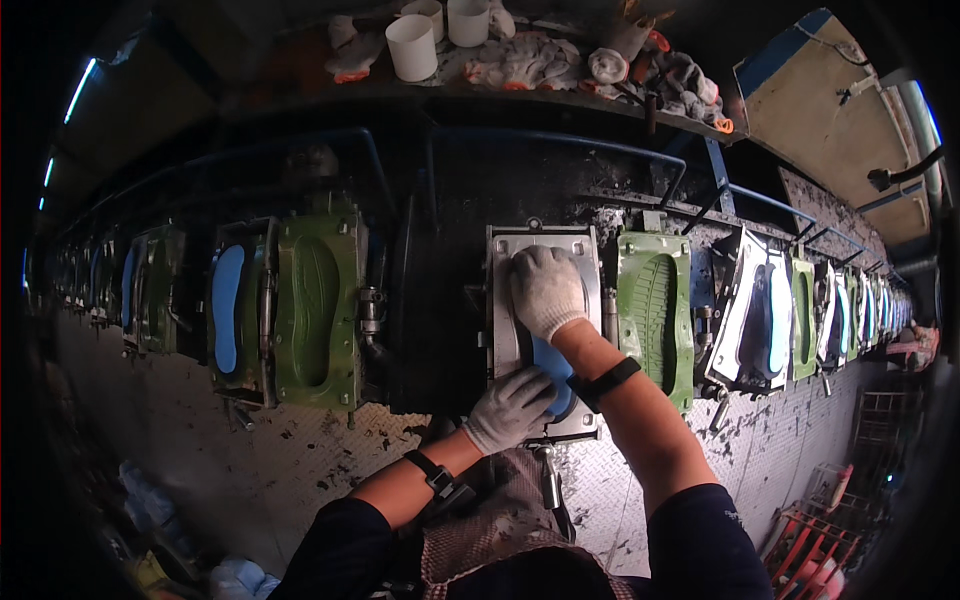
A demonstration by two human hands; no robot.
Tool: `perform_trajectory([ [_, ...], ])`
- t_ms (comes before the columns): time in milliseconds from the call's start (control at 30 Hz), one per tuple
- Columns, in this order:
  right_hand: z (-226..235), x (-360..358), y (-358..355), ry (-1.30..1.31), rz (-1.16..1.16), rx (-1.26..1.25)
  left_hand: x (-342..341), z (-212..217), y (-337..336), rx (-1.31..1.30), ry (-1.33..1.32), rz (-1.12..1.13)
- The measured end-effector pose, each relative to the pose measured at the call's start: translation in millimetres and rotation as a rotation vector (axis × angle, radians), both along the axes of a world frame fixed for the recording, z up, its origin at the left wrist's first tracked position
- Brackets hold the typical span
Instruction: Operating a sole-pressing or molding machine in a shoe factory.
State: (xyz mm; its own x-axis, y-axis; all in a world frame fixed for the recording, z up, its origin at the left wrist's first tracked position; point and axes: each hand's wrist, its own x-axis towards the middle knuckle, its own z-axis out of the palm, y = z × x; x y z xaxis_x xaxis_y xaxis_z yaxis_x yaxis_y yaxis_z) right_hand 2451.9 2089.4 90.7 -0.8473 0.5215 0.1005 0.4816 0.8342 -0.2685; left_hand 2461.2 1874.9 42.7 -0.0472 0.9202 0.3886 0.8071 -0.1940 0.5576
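Observation:
A silver mould half (503, 310) lies in front of me with a blue insole (550, 360) in its foot-shaped hollow. My right hand (547, 290), in a pale work glove, presses on the upper end of the insole with curled fingers, which hide that end. Lower down, my gloved left hand (512, 412) lies across the insole's near end, its fingers stretched out over the blue surface. Just right of this plate stands a green mould half (655, 315) with a ribbed foot-shaped cavity.
More moulds line both sides, among them a green one (318, 310) beside another blue insole (228, 310). Behind them runs a blue rail (570, 143). White cups (412, 48) and heaped gloves (527, 62) occupy a shelf. Red wire racks (810, 545) stand at lower right.

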Motion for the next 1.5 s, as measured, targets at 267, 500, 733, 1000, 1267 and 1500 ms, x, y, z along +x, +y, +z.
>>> perform_trajectory([
  [267,23,75,-27,0.507,-0.369,-0.732,-28,9,41,-0.060,0.431,-0.453],
  [500,14,246,-210,0.057,-1.010,-1.812,-32,36,77,-0.410,0.386,-0.809],
  [733,51,191,-129,-0.949,0.138,-0.613,-59,36,76,-0.379,0.237,-0.653],
  [1000,13,231,-132,-0.372,0.400,-0.337,-149,-94,35,-0.297,-1.704,0.860],
  [1267,56,258,-115,0.066,0.073,-0.558,-84,-90,-44,-0.395,-0.262,0.627],
  [1500,55,395,34,0.236,-0.360,-0.188,9,55,8,0.000,-0.040,0.373],
])
